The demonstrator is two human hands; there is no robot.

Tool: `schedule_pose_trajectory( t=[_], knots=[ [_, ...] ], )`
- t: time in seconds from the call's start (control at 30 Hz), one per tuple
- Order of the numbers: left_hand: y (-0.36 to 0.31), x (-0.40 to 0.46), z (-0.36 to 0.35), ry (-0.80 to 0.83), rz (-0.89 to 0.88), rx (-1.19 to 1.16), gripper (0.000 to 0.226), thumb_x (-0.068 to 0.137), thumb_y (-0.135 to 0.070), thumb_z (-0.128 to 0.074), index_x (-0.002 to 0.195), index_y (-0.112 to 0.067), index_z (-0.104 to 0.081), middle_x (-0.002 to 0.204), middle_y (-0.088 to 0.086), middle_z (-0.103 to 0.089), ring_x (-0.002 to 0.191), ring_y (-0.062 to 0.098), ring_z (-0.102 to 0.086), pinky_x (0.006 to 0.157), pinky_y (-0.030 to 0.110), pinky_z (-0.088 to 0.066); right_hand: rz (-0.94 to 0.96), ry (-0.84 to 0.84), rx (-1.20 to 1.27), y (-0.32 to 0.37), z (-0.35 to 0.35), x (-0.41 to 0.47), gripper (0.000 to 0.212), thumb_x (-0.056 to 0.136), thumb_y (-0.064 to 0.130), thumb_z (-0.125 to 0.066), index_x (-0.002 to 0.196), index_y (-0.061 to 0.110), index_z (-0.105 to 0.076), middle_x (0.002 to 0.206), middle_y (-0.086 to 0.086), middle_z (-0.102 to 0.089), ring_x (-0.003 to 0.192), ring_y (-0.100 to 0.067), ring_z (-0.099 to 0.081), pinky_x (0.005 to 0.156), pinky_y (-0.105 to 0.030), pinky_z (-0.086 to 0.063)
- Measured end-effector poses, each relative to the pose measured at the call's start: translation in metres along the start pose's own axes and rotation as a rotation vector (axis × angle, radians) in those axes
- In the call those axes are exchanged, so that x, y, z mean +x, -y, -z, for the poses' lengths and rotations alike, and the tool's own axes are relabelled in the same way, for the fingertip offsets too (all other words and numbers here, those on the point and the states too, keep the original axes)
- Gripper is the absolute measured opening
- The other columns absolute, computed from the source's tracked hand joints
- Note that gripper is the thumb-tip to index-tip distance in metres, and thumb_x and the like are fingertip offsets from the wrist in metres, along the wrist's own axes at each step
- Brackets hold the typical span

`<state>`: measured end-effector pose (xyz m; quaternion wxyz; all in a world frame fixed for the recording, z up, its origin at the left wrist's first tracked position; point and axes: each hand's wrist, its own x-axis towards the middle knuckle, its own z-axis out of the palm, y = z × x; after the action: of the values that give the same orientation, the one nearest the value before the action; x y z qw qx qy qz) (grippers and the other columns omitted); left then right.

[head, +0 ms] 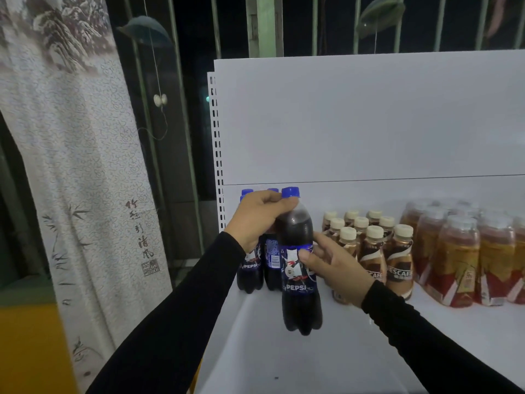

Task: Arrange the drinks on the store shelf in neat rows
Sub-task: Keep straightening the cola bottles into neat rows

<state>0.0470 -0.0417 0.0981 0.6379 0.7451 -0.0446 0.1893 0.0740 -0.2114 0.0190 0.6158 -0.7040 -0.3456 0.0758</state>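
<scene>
On the white shelf (355, 351), wrapped tea bottles (460, 260) stand far right and Nescafé bottles (372, 245) left of them. Nearest, the front Pepsi bottle (299, 302) stands just before other Pepsi bottles (268, 263) at far left. The left hand (257, 216) grips its neck; the right hand (336, 267) curls round its label.

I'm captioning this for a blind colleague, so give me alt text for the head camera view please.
Two hands in black sleeves hold a front Pepsi bottle on a white shelf: left hand at its neck, right hand on its label. More Pepsi bottles stand behind it, Nescafe bottles and wrapped amber drinks to the right.
</scene>
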Motion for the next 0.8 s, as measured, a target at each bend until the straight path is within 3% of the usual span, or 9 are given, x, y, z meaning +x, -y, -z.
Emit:
schedule_pose_trajectory(
  t=[0.1, 0.17, 0.33, 0.43, 0.57, 0.7, 0.8],
  knots=[
    [0.003, -0.003, 0.007, -0.1, 0.022, -0.085, 0.017, 0.089, -0.024, -0.075, 0.095, -0.009, -0.069, 0.077, -0.003, -0.07, 0.07, 0.011, -0.065, 0.062, 0.024, -0.053, -0.022, 0.015, -0.208, -0.01, -0.012, -0.009, 0.053, 0.08, 0.039, -0.074, 0.123, 0.04, -0.043, 0.105, 0.02, -0.066, 0.095, 0.007, -0.064, 0.072, -0.01, -0.051],
    [0.003, -0.005, 0.009, -0.148, 0.007, -0.089, 0.019, 0.089, -0.025, -0.075, 0.098, -0.009, -0.069, 0.072, -0.008, -0.068, 0.065, 0.006, -0.063, 0.063, 0.024, -0.054, -0.045, -0.032, -0.207, -0.016, -0.015, -0.011, 0.059, 0.07, 0.048, -0.077, 0.119, 0.045, -0.045, 0.108, 0.019, -0.065, 0.095, 0.005, -0.064, 0.07, -0.013, -0.053],
    [0.01, -0.013, 0.011, -0.128, -0.032, -0.06, 0.029, 0.091, -0.032, -0.072, 0.112, -0.013, -0.066, 0.101, 0.002, -0.071, 0.092, 0.017, -0.068, 0.085, 0.032, -0.055, -0.113, -0.093, 0.046, -0.024, -0.017, -0.011, 0.064, 0.062, 0.034, -0.082, 0.117, 0.024, -0.051, 0.104, 0.006, -0.073, 0.091, -0.007, -0.071, 0.067, -0.02, -0.056],
    [0.017, -0.02, 0.01, 0.007, 0.032, -0.129, 0.038, 0.092, -0.028, -0.07, 0.126, -0.019, -0.058, 0.108, 0.003, -0.068, 0.101, 0.023, -0.069, 0.087, 0.037, -0.058, -0.125, -0.049, 0.234, -0.022, -0.019, -0.014, 0.055, 0.069, 0.026, -0.075, 0.119, 0.015, -0.054, 0.103, -0.003, -0.075, 0.094, -0.016, -0.072, 0.074, -0.026, -0.057],
    [0.029, -0.026, 0.006, 0.083, 0.101, -0.23, 0.05, 0.092, -0.014, -0.068, 0.138, -0.023, -0.049, 0.109, 0.001, -0.065, 0.1, 0.025, -0.071, 0.088, 0.042, -0.059, -0.142, 0.011, 0.442, -0.013, -0.021, -0.017, 0.035, 0.079, 0.021, -0.06, 0.113, 0.014, -0.057, 0.089, 0.002, -0.077, 0.083, -0.014, -0.073, 0.067, -0.024, -0.058],
    [0.033, -0.026, 0.009, 0.074, 0.094, -0.252, 0.056, 0.088, -0.01, -0.072, 0.138, -0.021, -0.05, 0.105, 0.004, -0.072, 0.095, 0.023, -0.074, 0.08, 0.038, -0.06, -0.194, 0.05, 0.397, -0.016, -0.017, -0.018, 0.041, 0.079, 0.029, -0.06, 0.118, 0.016, -0.058, 0.099, 0.001, -0.075, 0.092, -0.013, -0.072, 0.072, -0.025, -0.057],
    [0.036, -0.028, 0.006, 0.044, 0.067, -0.221, 0.06, 0.084, -0.011, -0.076, 0.137, -0.02, -0.049, 0.109, 0.009, -0.073, 0.093, 0.022, -0.075, 0.075, 0.033, -0.06, -0.182, 0.039, 0.211, -0.015, -0.017, -0.021, 0.048, 0.079, 0.038, -0.06, 0.124, 0.02, -0.055, 0.107, 0.004, -0.07, 0.096, -0.004, -0.069, 0.074, -0.02, -0.055]
  ],
)
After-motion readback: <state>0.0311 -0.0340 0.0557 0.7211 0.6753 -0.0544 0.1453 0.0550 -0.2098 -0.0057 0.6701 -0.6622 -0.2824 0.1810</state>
